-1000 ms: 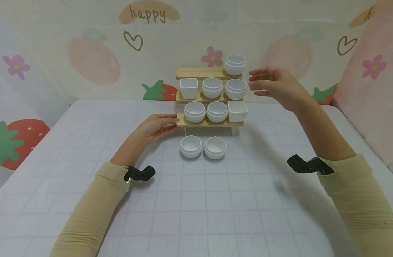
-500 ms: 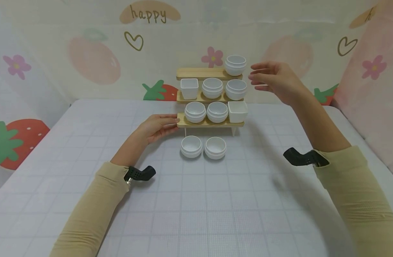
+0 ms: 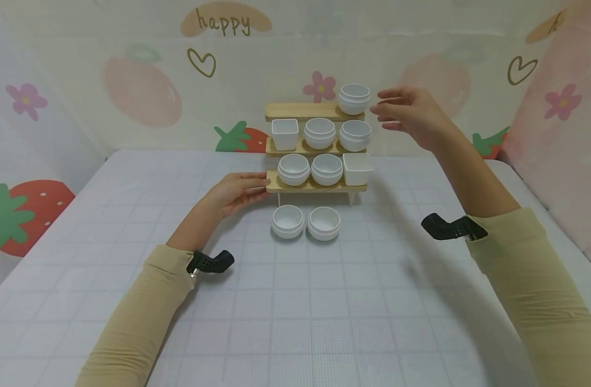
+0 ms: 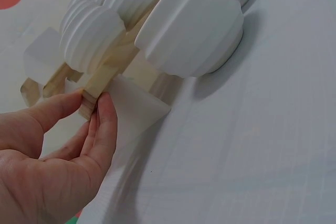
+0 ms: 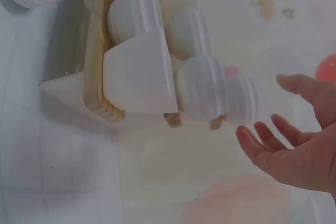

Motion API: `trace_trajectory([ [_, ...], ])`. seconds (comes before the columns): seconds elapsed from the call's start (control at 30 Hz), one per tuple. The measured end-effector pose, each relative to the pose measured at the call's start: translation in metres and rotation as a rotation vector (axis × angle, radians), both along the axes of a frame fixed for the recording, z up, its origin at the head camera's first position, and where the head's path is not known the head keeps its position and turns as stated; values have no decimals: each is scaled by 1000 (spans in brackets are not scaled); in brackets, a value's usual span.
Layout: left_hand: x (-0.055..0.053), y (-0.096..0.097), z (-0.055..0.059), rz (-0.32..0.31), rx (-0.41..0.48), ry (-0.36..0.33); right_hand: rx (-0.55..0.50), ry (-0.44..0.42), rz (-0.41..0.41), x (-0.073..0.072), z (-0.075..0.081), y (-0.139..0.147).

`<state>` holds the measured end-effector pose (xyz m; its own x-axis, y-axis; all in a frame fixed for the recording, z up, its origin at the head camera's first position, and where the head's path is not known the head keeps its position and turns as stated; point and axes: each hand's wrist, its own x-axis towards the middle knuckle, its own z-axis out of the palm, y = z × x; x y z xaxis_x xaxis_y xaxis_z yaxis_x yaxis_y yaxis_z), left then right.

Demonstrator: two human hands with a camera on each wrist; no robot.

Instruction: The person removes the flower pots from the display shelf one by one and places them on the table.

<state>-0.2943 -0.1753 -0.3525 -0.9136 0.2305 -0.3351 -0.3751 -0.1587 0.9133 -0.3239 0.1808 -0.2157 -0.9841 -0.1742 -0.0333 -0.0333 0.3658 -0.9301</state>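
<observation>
A three-tier stand with wooden shelves [image 3: 295, 112] and pale legs bears several small white bowls. My left hand [image 3: 237, 193] pinches the left end of the bottom shelf [image 4: 100, 81] between thumb and fingers. My right hand [image 3: 416, 115] is raised to the right of the top shelf, fingers parted and holding nothing. Nearest to it is the round bowl [image 3: 354, 100] at the top shelf's right end; a small gap separates them. In the right wrist view that bowl [image 5: 242, 100] lies left of the fingertips. Square bowls stand on the middle [image 3: 285, 134] and bottom [image 3: 357, 169] shelves.
Two round bowls [image 3: 288, 221] [image 3: 324, 223] stand on the table in front of the stand. The white checked table [image 3: 295, 322] reaches back to a printed cloth wall [image 3: 145, 97]. Black wrist mounts [image 3: 210, 262] [image 3: 452, 227] jut inward from both sleeves.
My right hand has risen a little and moved slightly toward the top bowl, its forearm shifting forward. The left hand keeps its grip on the bottom shelf, and the bowls have not moved.
</observation>
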Motion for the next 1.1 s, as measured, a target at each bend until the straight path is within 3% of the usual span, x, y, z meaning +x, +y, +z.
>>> trace_trajectory([
  [0.9,2,1,1,13,11,-5,53,-54,-39,-27,9,-13],
  [1.1,3,1,1,11,11,-2,18,-86,-47,-33,11,-18],
])
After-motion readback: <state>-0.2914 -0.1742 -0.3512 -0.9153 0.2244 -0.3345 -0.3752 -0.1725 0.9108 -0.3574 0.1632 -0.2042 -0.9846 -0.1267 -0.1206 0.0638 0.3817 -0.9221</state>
